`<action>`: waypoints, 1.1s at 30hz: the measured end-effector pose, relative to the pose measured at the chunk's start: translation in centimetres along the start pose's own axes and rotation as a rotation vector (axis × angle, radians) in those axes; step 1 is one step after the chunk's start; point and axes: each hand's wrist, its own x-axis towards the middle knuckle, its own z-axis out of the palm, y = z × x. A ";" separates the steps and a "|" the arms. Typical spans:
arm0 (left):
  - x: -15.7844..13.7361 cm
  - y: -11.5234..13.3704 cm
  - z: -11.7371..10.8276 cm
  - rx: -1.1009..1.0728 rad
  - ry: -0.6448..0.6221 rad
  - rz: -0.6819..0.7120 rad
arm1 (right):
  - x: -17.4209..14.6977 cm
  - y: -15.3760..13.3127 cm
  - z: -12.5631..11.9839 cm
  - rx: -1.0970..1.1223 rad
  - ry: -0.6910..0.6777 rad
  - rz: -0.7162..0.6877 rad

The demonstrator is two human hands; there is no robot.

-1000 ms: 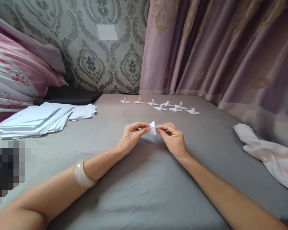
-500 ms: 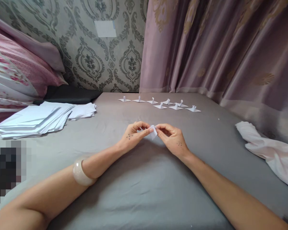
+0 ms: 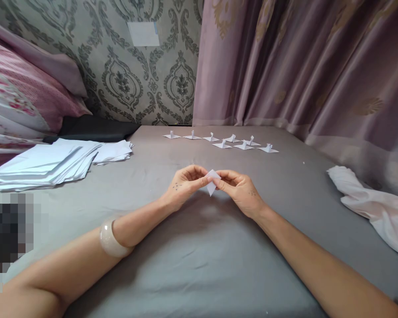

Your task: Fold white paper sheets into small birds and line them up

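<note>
A small folded white paper, shaped like a narrow diamond with one point downward, is held up between my two hands above the grey sheet. My left hand pinches its left side with thumb and fingers. On the opposite side, my right hand grips it the same way, thumb in front. The fingers behind the paper are partly hidden. Beyond my hands stand several small folded paper figures with flat pointed bases and upright middles, set in two rough rows.
Stacks of white paper sheets lie at the left, beside a black folded item. A pale crumpled cloth rests at the right. Purple curtains and a patterned wall close off the far side of the grey sheet.
The folded paper has turned between my fingers, so its flat diamond face now shows more fully. Both hands stay in nearly the same place, and the view has shifted slightly.
</note>
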 end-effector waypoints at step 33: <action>-0.3 0.1 0.1 -0.013 -0.088 -0.280 | 0.1 0.0 0.2 0.008 0.073 0.016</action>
